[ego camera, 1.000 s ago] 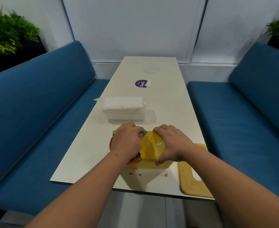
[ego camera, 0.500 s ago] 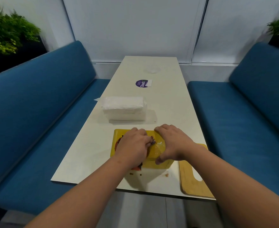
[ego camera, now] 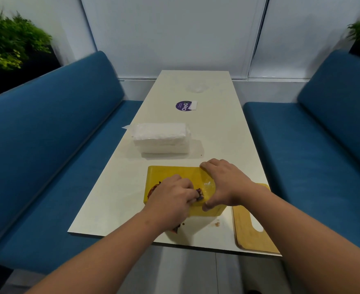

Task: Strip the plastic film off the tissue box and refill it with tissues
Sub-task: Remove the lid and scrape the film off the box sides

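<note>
At the near end of the bench [ego camera: 115,200], a wooden board [ego camera: 247,230] lies at the right corner. Just beside it sits the yellow tissue box [ego camera: 170,172]. The left hand [ego camera: 172,200] rests on top, fingers curled and pinching something dark at the box's middle. The right hand [ego camera: 225,183] grips the box's right end, where glossy film [ego camera: 208,186] shows. Farther along lies a wrapped stack of tissues [ego camera: 161,140], then a purple sticker [ego camera: 183,106].
</note>
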A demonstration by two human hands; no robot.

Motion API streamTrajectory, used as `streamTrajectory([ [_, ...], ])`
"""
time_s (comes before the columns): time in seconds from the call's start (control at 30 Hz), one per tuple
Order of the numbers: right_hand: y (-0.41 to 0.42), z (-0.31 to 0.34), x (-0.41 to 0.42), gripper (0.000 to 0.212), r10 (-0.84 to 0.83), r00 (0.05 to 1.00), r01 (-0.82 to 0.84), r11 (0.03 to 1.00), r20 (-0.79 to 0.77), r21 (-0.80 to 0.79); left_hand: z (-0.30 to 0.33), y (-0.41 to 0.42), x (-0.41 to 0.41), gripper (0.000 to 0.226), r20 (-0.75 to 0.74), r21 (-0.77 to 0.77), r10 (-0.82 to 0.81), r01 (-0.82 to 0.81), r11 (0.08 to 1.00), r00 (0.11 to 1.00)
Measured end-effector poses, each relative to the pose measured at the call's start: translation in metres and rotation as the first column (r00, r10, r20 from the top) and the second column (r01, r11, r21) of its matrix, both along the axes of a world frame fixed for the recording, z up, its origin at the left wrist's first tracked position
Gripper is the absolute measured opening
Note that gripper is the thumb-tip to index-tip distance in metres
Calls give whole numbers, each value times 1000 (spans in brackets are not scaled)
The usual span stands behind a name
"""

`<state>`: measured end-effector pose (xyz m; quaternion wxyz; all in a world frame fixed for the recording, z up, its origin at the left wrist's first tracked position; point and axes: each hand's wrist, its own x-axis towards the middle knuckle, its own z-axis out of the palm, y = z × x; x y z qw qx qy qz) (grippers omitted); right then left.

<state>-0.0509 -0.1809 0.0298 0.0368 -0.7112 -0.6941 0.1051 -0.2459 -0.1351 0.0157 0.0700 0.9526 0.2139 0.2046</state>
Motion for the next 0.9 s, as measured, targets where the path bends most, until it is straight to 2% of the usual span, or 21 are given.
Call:
streamTrajectory([
  [0.1,1,1,0,119,-7,1000,7,1000,12,-3,4,12,2,18,4,-15,61,-61,998,998],
  [0.2,0,1,1,119,-6,1000,6,1000,17,-14,1,23,-3,25,14,-47,286,-285,957,958],
  [0.3,1,0,2,119,-7,1000,7,1000,8,-16,-10,17,-16,24,126,-147,459,-442,885,879],
  [0.4,2,0,1,119,-6,1000,6,1000,18,-10,-14,-12,-1,23,209,-156,409,-383,911,888],
  [0.5,3,1,1,119,-6,1000,6,1000,13,-6,-20,-35,20,23,193,-36,296,-295,955,935],
  [0.57,3,1,1,120,6,1000,-5,1000,22,-16,-21,-25,13,22,203,-10,352,-357,934,914],
  [0.7,3,1,2,121,8,1000,-7,1000,15,-23,-19,13,-26,22,144,-132,595,-581,803,790],
  [0.77,3,1,2,121,3,1000,-3,1000,14,-25,-16,21,-30,21,144,-170,645,-624,763,750],
  [0.83,3,1,2,121,4,1000,-3,999,21,-33,-13,14,-16,21,146,-145,612,-595,791,778],
  [0.9,4,1,1,121,5,1000,-4,999,31,-33,-11,0,5,20,136,-116,495,-482,868,858],
])
